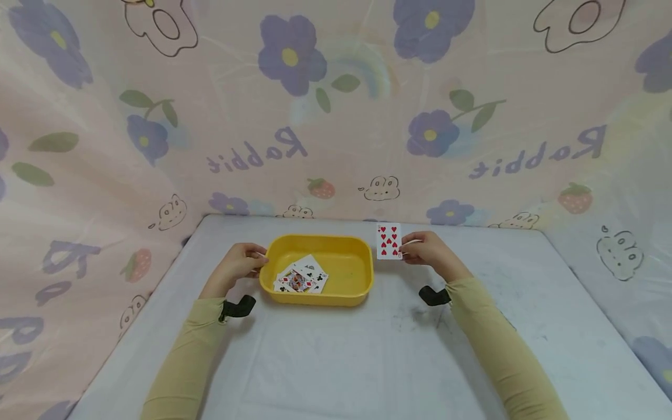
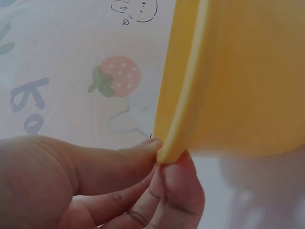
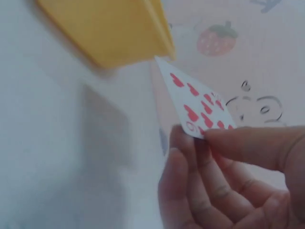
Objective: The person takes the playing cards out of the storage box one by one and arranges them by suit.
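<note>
A yellow plastic tray (image 1: 346, 299) stands on the table, with several playing cards (image 1: 300, 279) overlapping in its left half. My left hand (image 1: 240, 265) pinches the tray's left rim between thumb and fingers, as the left wrist view shows close up. To the right of the tray, my right hand (image 1: 427, 252) holds a nine of hearts card (image 1: 389, 241) by its lower right edge, face toward me. In the right wrist view, the card (image 3: 200, 107) is gripped between thumb and fingertips, above the table, and its shadow falls on the white surface.
The table (image 1: 325, 361) has a white cover with creases and some dark smudges on the right. A pink floral cloth (image 1: 346, 111) hangs behind it and along the sides. Black wrist mounts (image 1: 434, 296) sit at both cuffs.
</note>
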Action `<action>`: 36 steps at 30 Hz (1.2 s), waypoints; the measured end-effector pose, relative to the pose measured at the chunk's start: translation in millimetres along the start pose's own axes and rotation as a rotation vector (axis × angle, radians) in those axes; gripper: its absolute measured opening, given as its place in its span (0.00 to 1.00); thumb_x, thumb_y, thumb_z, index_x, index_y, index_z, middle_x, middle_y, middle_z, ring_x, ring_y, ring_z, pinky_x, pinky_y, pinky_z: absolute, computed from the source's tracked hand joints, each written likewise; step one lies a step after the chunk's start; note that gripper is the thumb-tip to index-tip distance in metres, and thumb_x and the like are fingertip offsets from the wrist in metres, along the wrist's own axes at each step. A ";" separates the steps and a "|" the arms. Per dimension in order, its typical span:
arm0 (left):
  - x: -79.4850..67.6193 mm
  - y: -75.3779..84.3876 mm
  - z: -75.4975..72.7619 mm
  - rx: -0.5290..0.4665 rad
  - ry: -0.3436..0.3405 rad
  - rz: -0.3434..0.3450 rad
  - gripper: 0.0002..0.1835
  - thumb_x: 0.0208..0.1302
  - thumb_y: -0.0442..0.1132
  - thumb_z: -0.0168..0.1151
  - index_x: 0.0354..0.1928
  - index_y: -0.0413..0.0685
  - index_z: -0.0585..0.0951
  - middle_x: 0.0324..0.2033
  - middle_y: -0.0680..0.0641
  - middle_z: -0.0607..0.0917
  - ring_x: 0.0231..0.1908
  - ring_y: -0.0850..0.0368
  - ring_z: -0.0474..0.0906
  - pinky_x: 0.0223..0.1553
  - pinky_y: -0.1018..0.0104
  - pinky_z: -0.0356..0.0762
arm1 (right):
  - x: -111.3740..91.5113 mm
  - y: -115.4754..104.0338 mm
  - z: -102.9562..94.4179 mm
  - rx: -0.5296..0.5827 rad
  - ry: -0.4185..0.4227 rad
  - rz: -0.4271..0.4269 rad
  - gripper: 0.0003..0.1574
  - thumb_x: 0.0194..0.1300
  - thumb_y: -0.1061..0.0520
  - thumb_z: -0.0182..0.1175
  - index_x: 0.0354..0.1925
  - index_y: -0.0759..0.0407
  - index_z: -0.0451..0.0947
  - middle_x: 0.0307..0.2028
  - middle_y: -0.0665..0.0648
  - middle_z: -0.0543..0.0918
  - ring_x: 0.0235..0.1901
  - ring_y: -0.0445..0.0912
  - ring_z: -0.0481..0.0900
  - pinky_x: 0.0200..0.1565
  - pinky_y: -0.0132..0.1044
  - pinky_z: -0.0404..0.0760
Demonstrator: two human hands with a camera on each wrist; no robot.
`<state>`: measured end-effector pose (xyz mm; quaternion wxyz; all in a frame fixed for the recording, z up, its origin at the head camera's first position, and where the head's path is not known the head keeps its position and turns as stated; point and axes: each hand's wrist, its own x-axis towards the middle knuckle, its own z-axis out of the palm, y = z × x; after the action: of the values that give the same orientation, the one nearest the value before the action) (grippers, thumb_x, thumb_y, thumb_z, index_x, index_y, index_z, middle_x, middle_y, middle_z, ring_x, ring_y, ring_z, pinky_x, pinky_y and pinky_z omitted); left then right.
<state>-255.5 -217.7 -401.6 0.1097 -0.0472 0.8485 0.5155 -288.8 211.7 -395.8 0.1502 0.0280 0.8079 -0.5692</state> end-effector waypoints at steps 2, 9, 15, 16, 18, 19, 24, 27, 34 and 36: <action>0.3 -0.6 -0.3 0.005 0.002 -0.003 0.17 0.67 0.32 0.59 0.54 0.31 0.73 0.36 0.40 0.77 0.29 0.54 0.77 0.32 0.63 0.82 | 1.3 5.6 -2.2 0.011 0.013 0.010 0.21 0.65 0.63 0.59 0.53 0.73 0.70 0.37 0.61 0.82 0.30 0.44 0.81 0.41 0.41 0.83; 0.0 0.8 -1.1 0.003 0.006 -0.007 0.17 0.67 0.33 0.58 0.55 0.31 0.73 0.36 0.39 0.77 0.30 0.53 0.77 0.33 0.64 0.82 | 13.4 28.3 -2.1 0.036 0.014 0.065 0.21 0.65 0.64 0.58 0.54 0.74 0.70 0.33 0.56 0.81 0.31 0.42 0.81 0.41 0.37 0.82; -0.3 0.9 -2.0 -0.004 0.011 -0.001 0.17 0.67 0.32 0.58 0.55 0.31 0.73 0.36 0.39 0.77 0.29 0.53 0.77 0.32 0.64 0.82 | 22.4 39.5 3.4 0.075 0.019 0.115 0.22 0.65 0.64 0.59 0.55 0.74 0.71 0.31 0.54 0.82 0.29 0.41 0.81 0.38 0.36 0.83; -0.2 0.8 -2.0 -0.003 0.014 -0.003 0.17 0.67 0.32 0.58 0.55 0.31 0.73 0.36 0.39 0.77 0.29 0.53 0.77 0.32 0.65 0.82 | 23.8 40.2 4.3 0.086 0.023 0.126 0.23 0.65 0.65 0.60 0.56 0.74 0.70 0.31 0.54 0.82 0.28 0.41 0.81 0.37 0.35 0.83; -0.1 0.6 -2.2 0.000 0.015 -0.001 0.17 0.67 0.32 0.58 0.55 0.31 0.73 0.36 0.39 0.77 0.29 0.53 0.77 0.32 0.65 0.82 | 26.5 40.8 6.1 0.112 0.027 0.149 0.24 0.65 0.65 0.60 0.57 0.73 0.70 0.31 0.55 0.82 0.27 0.41 0.81 0.36 0.34 0.83; -0.2 0.8 -2.2 0.001 0.016 -0.001 0.18 0.67 0.33 0.58 0.55 0.31 0.73 0.36 0.39 0.77 0.29 0.53 0.77 0.32 0.65 0.82 | 27.8 40.7 6.7 0.116 0.026 0.158 0.24 0.65 0.65 0.60 0.57 0.73 0.70 0.31 0.55 0.82 0.28 0.41 0.81 0.36 0.34 0.83; -0.7 1.8 -2.6 0.004 0.028 -0.014 0.18 0.66 0.33 0.59 0.55 0.31 0.73 0.37 0.37 0.78 0.31 0.50 0.78 0.32 0.64 0.82 | 33.2 38.3 8.1 0.109 0.005 0.177 0.24 0.65 0.64 0.61 0.58 0.72 0.71 0.36 0.57 0.83 0.30 0.42 0.82 0.39 0.35 0.82; -0.6 1.5 -2.6 0.005 0.028 -0.020 0.18 0.66 0.33 0.60 0.55 0.31 0.74 0.37 0.37 0.78 0.31 0.50 0.79 0.34 0.61 0.82 | 34.5 36.2 8.4 0.088 0.008 0.181 0.23 0.64 0.64 0.61 0.57 0.71 0.73 0.37 0.58 0.83 0.30 0.42 0.81 0.40 0.36 0.82; 0.0 -0.4 -1.1 0.005 0.028 -0.020 0.18 0.65 0.33 0.61 0.55 0.32 0.74 0.36 0.40 0.79 0.29 0.53 0.78 0.40 0.55 0.82 | 36.1 37.3 9.7 0.105 0.000 0.196 0.23 0.63 0.65 0.62 0.56 0.73 0.73 0.35 0.59 0.83 0.30 0.44 0.83 0.40 0.38 0.83; -0.2 -0.5 -1.4 0.017 0.032 -0.019 0.18 0.65 0.34 0.61 0.55 0.33 0.74 0.37 0.39 0.79 0.29 0.53 0.79 0.38 0.58 0.82 | 36.2 37.6 11.0 0.129 0.010 0.200 0.23 0.63 0.66 0.62 0.55 0.73 0.73 0.34 0.60 0.83 0.30 0.45 0.84 0.40 0.38 0.83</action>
<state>-255.4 -219.1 -401.4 0.1013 -0.0626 0.8540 0.5064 -312.8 210.1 -443.4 0.2002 0.1209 0.7634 -0.6022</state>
